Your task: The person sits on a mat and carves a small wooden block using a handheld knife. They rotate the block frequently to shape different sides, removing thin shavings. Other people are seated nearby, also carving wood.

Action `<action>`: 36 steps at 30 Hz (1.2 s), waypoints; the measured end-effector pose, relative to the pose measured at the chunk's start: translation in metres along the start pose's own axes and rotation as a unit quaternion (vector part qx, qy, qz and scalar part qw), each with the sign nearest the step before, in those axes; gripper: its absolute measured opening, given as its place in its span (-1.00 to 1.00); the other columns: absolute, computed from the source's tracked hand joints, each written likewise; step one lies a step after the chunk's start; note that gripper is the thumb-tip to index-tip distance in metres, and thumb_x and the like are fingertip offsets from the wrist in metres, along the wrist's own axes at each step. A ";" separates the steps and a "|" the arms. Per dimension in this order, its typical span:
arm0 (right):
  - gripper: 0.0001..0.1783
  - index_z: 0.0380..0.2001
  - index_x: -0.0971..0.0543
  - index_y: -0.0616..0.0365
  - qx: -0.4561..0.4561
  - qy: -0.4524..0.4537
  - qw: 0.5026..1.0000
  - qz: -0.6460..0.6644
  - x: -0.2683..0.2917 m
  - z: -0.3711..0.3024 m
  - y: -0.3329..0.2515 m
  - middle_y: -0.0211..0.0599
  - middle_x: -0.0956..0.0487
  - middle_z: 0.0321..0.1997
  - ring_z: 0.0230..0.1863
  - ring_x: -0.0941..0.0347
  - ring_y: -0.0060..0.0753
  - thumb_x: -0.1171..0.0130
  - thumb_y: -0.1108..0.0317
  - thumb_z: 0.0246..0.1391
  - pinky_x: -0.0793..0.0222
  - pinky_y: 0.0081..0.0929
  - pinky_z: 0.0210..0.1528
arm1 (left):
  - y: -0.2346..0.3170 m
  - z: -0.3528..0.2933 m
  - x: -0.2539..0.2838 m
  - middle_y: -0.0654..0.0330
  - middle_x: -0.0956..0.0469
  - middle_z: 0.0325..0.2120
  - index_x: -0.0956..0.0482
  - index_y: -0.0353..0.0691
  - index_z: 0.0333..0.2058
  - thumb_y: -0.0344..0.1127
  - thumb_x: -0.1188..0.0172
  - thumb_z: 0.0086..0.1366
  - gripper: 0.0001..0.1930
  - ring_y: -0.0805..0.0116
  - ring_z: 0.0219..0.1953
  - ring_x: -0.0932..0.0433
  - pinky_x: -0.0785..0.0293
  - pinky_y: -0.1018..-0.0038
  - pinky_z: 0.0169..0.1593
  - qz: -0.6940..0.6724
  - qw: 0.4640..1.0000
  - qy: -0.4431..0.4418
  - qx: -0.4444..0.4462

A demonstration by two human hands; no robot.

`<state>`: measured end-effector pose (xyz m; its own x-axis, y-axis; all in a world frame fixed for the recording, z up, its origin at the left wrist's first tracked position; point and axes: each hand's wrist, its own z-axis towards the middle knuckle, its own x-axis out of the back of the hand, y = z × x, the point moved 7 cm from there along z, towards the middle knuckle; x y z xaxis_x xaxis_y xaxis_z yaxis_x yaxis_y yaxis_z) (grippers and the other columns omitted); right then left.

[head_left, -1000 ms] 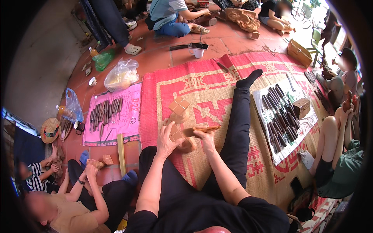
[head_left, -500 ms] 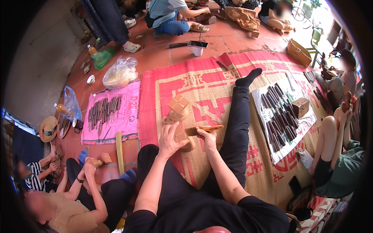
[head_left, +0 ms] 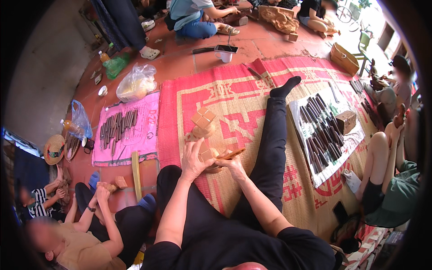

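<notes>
L hand (head_left: pixel 194 163): fingers wrapped round tan square-topped wooden block (head_left: pixel 205 152), over red-and-straw woven mat (head_left: pixel 261 200). R hand (head_left: pixel 234 164): fingers gripping flat orange-brown tool (head_left: pixel 236 153), nr block's R side. 2nd tan wooden block (head_left: pixel 204 118) just beyond.

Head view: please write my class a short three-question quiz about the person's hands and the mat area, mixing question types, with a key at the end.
1. Multiple choice. What does the person's right hand hold?
A) a white cup
B) a slim orange-brown object
C) a straw hat

2. True or false. The pink sheet lies to the left of the red-and-tan mat.

3. Fill the gap. The person's left hand grips a ____ block.

Key: 1. B; 2. True; 3. wooden
</notes>
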<state>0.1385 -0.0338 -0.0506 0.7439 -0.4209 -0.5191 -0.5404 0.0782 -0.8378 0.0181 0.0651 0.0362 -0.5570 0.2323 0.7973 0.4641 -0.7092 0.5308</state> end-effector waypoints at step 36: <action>-0.82 -0.30 -0.58 0.23 0.050 0.089 0.994 0.035 0.035 0.027 -0.020 -0.23 -0.61 -0.27 -0.30 -0.56 -0.40 -0.32 0.45 -0.02 -0.55 -0.40 -0.15 | -0.001 -0.003 -0.001 0.09 -0.39 -0.07 -0.36 -0.14 0.20 0.16 -0.45 -0.10 -0.09 0.06 0.03 -0.35 -0.31 0.19 0.14 0.006 1.000 -0.008 -0.007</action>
<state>0.1857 -0.0261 -0.0563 0.6193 -0.5644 -0.5458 -0.5400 0.1985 -0.8179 0.0163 0.0636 0.0345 -0.5407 0.2349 0.8078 0.4604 -0.7210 0.5178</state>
